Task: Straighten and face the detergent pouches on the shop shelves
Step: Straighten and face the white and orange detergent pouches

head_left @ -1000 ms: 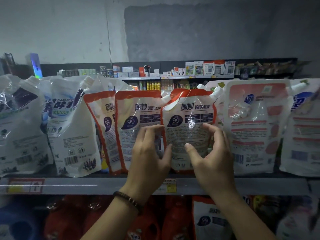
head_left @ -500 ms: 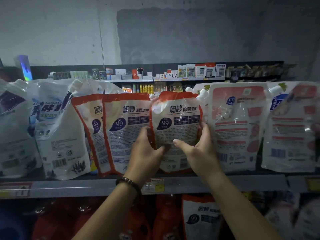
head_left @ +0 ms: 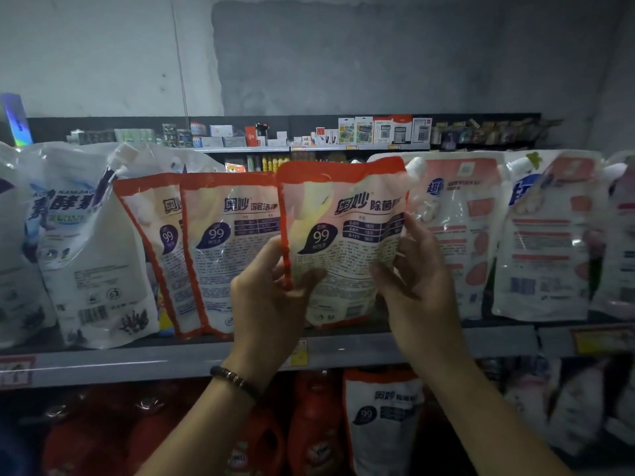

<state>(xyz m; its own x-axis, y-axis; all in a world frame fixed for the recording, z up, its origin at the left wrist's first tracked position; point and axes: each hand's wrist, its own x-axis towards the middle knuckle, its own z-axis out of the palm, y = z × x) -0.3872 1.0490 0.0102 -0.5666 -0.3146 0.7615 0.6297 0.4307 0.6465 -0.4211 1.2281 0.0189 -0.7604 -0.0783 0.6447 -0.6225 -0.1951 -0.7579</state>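
**Both hands on a detergent pouch at the shop shelf**

A person's left hand (head_left: 271,297) and right hand (head_left: 419,280) grip an orange-edged pouch (head_left: 343,242) by its two sides. It stands upright with its print facing the camera. The left fingers (head_left: 275,250) curl round the left edge and the thumb lies across the front. The right fingers wrap the right edge, their tips lost behind the film.

The pouch's lower corners are hidden by both hands, so it is unclear whether its base rests on the shelf (head_left: 137,365). Just left of the left fingers stands a matching pouch (head_left: 223,255), overlapped by the held one. Just beyond the right fingers is a pink-and-white pouch (head_left: 460,235), its print blurred.

A beaded bracelet (head_left: 233,377) circles the left wrist. Below the hands, red bottles (head_left: 316,424) sit in dim light and are hard to read. The left hand covers most of a yellow price tag (head_left: 299,352).
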